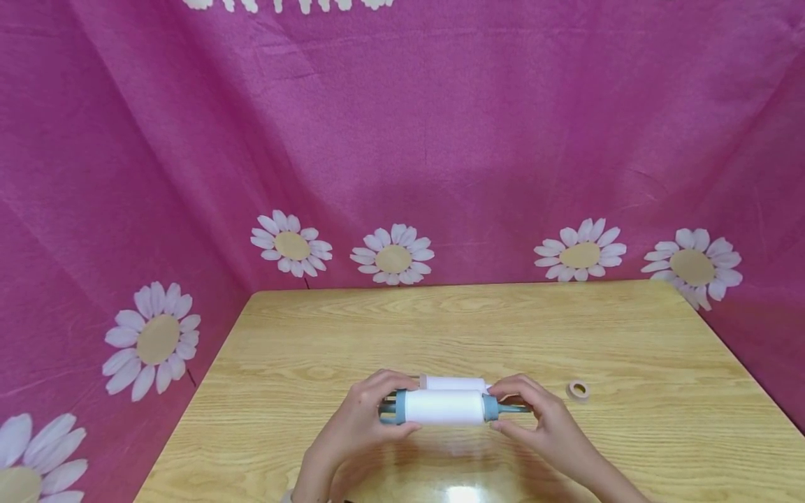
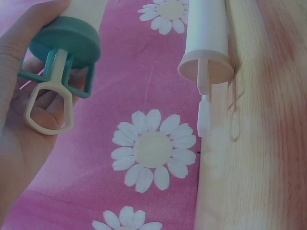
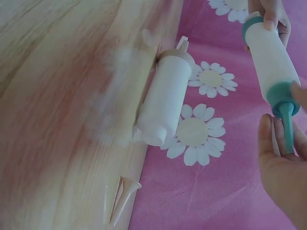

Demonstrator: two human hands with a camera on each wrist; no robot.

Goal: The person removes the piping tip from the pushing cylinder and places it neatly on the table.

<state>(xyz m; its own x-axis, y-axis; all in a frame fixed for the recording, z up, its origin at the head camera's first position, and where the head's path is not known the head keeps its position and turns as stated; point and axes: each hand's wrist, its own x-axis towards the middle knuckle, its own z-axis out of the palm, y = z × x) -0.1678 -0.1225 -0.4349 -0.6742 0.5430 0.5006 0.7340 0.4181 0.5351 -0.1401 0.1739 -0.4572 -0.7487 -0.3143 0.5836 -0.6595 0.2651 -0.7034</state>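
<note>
I hold a white syringe-like tube [image 1: 444, 407] level just above the wooden table [image 1: 440, 321]. It has teal ends. My left hand [image 1: 370, 413] grips the teal cap end [image 2: 67, 40], where a cream plunger loop [image 2: 48, 108] sticks out against my palm [image 2: 14, 124]. My right hand [image 1: 527, 411] pinches the teal nozzle [image 3: 287, 124] at the other end. A second white tube [image 1: 454, 383] with a beige cap [image 2: 206, 67] lies on the table just behind the first one, touched by neither hand.
A small beige ring [image 1: 577, 390] lies on the table to the right of my right hand. A loose cream cone tip [image 3: 123, 199] rests near the second tube [image 3: 165, 103]. Pink daisy-print cloth [image 1: 402, 140] walls the table at the back and both sides.
</note>
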